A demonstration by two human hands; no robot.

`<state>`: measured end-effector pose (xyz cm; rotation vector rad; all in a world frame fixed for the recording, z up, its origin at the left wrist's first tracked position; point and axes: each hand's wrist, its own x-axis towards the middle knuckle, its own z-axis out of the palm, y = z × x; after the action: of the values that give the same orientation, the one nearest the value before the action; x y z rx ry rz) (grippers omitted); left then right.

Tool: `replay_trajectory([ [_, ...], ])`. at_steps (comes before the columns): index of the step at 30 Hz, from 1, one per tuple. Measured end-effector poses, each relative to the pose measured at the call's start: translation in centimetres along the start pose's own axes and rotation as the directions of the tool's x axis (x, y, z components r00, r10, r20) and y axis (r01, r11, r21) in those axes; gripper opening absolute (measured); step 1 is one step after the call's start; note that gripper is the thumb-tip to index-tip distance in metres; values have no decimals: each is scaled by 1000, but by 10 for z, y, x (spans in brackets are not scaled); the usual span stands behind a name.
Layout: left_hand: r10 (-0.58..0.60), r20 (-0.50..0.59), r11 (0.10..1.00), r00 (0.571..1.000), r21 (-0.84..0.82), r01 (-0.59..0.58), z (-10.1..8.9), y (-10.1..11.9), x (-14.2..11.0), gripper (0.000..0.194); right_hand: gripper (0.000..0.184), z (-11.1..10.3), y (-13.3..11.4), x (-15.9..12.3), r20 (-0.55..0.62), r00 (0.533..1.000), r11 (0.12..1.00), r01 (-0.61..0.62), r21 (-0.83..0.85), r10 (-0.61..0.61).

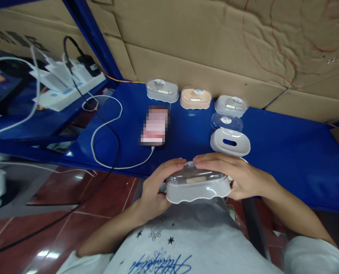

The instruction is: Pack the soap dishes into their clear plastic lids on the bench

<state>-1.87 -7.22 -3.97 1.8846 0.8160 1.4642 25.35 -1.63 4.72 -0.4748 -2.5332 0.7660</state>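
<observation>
Between my left hand (pixel 158 186) and my right hand (pixel 237 173) is a grey oval box (pixel 198 191) with a clear lid and a wavy lower edge. Both hands grip it from the sides, fingers laid over the top near a round sticker. It is held above the front edge of the blue table, close to my body. A pale bar shows through the lid. Beyond my right hand lie an oval white piece with a slot in its middle (pixel 243 144) and a loose clear lid (pixel 233 123) bearing a round sticker.
Along the cardboard wall stand a grey box (pixel 162 91), a peach box (pixel 196 99) and another grey box (pixel 231 107), all clear-lidded. A phone (pixel 155 127) with a white cable (pixel 92 142) lies on the blue table (pixel 280 152). A power strip (pixel 69 93) is at left.
</observation>
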Motion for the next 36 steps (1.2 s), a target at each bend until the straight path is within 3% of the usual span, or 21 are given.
replay_trajectory([
  [3,54,14,999,998,7,-54,-1,-4,2,66,71,-9,-4,0,85,995,999,-51,4,50],
  [7,276,54,958,960,69,-280,-3,-11,6,76,97,-24,-6,3,174,963,978,-210,-7,207],
  [9,321,65,938,945,112,-327,-3,-13,6,78,97,-29,-4,8,190,953,969,-245,31,235],
  [12,235,23,956,972,176,-236,0,-19,5,78,87,-32,5,19,193,939,952,-300,62,283],
  [17,106,-165,967,981,248,-63,10,-26,2,101,78,-35,42,42,-23,917,912,-399,-94,399],
  [21,67,-101,964,993,262,-38,13,-19,3,92,80,-38,89,56,-155,909,889,-413,-200,387],
  [27,31,15,952,999,304,-34,10,-5,4,74,91,-43,133,73,-44,920,882,-386,-271,389],
  [31,6,95,963,995,267,-31,11,2,1,70,96,-50,119,72,-45,947,866,-309,-394,318],
  [33,-9,130,973,992,232,-22,10,3,0,69,83,-51,98,59,-83,963,859,-265,-438,255],
  [35,-40,149,980,988,196,10,10,2,-1,67,57,-48,69,37,-100,972,861,-235,-450,213],
  [36,-56,149,984,987,177,29,10,1,-1,65,49,-44,54,23,-69,976,866,-217,-452,208],
])
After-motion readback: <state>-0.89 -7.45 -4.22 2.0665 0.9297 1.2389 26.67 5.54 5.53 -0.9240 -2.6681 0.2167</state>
